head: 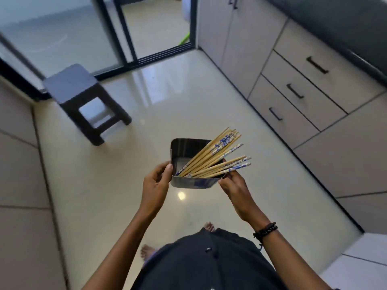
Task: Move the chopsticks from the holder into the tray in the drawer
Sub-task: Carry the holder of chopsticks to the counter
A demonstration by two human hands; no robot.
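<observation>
Stool [71,84] stands far left on the glossy floor [167,101], well apart from the person.

Left hand [156,183] grips the holder [192,183] at its left wall. The thumb is curled over the rim; the other fingers are hidden behind the metal.

The holder is held in mid-air over the floor, with its mouth open toward the camera. The chopsticks [213,155] all sit inside it, leaning right and fanning out past the right rim.

Right hand [234,185] grips the right corner, fingers curled round the wall. Whether they also touch the sticks cannot be told.

Drawers [293,91] at right are all closed. The tray is not in view.

Risks, judged:
- The sticks are loose and all lean one way. Any further tilt to the right would likely let them slide out onto the hard floor.
- Opening a drawer needs one hand freed, and a one-handed hold on smooth metal may slip or tip.
- Dropped sticks would scatter widely on the glossy floor.
</observation>
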